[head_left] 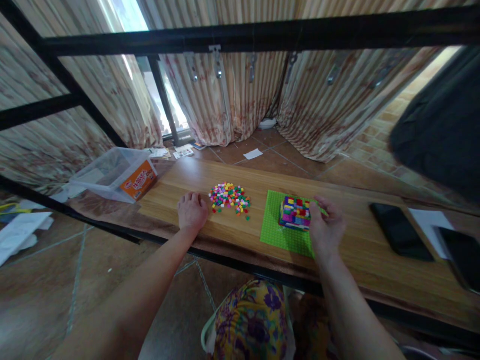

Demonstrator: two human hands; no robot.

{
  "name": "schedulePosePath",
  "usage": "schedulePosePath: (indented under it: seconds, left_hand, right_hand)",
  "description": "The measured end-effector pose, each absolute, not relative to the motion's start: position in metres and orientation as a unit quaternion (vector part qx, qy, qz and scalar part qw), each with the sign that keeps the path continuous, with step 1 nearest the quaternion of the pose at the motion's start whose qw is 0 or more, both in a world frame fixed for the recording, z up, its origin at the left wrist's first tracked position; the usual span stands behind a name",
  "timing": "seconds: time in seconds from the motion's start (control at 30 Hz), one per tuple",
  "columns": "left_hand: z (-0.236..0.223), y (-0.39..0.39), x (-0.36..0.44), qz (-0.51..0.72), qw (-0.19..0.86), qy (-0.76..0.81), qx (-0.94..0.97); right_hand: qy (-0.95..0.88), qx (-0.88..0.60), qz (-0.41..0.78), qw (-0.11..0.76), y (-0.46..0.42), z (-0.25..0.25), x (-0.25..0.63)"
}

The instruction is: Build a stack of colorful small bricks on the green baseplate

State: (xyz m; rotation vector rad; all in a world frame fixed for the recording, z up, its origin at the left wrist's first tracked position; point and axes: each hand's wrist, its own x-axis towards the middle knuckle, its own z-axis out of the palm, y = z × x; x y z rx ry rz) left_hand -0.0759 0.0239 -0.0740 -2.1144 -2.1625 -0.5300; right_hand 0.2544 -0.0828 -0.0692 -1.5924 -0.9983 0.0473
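Observation:
My left hand point(192, 212) rests on the wooden table, its fingers curled in a loose fist. Just right of it lies a loose pile of small coloured toy bricks point(229, 196). A green baseplate point(271, 220) bears a block built of many-coloured bricks point(295, 214). My right hand point(328, 225) is over the baseplate's right side, close against the block's right end. Its thumb and fingers are pinched together; whatever they hold is too small and partly hidden to name. Whether this hand touches the block, I cannot tell.
A clear plastic box point(112, 172) with an orange label stands beyond the table's left end. Two dark phones point(401, 231) and a white paper point(431, 223) lie at the right. A black metal bar point(240, 37) crosses above, with clips hanging from it. Curtains hang behind.

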Motion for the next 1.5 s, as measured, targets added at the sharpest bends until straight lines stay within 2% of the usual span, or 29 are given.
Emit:
schedulePosePath:
  seconds: [0.13, 0.27, 0.43, 0.57, 0.87, 1.0, 1.27, 1.4, 1.5]
  left_hand:
    - [-0.074, 0.023, -0.076, -0.175, 0.036, -0.705, -0.687]
    - [-0.073, 0.022, -0.075, -0.176, 0.033, -0.703, -0.688]
    - [-0.074, 0.022, -0.075, -0.179, 0.028, -0.704, -0.686]
    - [-0.073, 0.022, -0.075, -0.175, 0.024, -0.706, -0.685]
    - [-0.074, 0.021, -0.076, -0.183, 0.029, -0.702, -0.688]
    - [-0.074, 0.022, -0.076, -0.183, 0.029, -0.701, -0.689]
    - [-0.076, 0.024, -0.076, -0.182, 0.034, -0.703, -0.687]
    - [-0.077, 0.024, -0.077, -0.187, 0.036, -0.701, -0.687]
    - [-0.077, 0.024, -0.077, -0.188, 0.04, -0.7, -0.688]
  right_hand:
    - [-0.438, -0.661, -0.055, 0.607, -0.09, -0.047, 0.233]
    - [-0.568, -0.627, 0.024, 0.533, -0.096, -0.04, 0.196]
    - [-0.675, -0.6, 0.115, 0.414, -0.087, -0.063, 0.159]
    - [-0.684, -0.63, 0.106, 0.351, -0.075, -0.079, 0.148]
    - [-0.688, -0.657, 0.073, 0.299, -0.068, -0.084, 0.137]
    - [-0.679, -0.641, 0.117, 0.337, -0.072, -0.076, 0.139]
    - [-0.58, -0.592, 0.237, 0.507, -0.089, -0.058, 0.17]
    - [-0.499, -0.605, 0.246, 0.57, -0.094, -0.053, 0.205]
    - [-0.47, -0.63, 0.223, 0.577, -0.098, -0.048, 0.233]
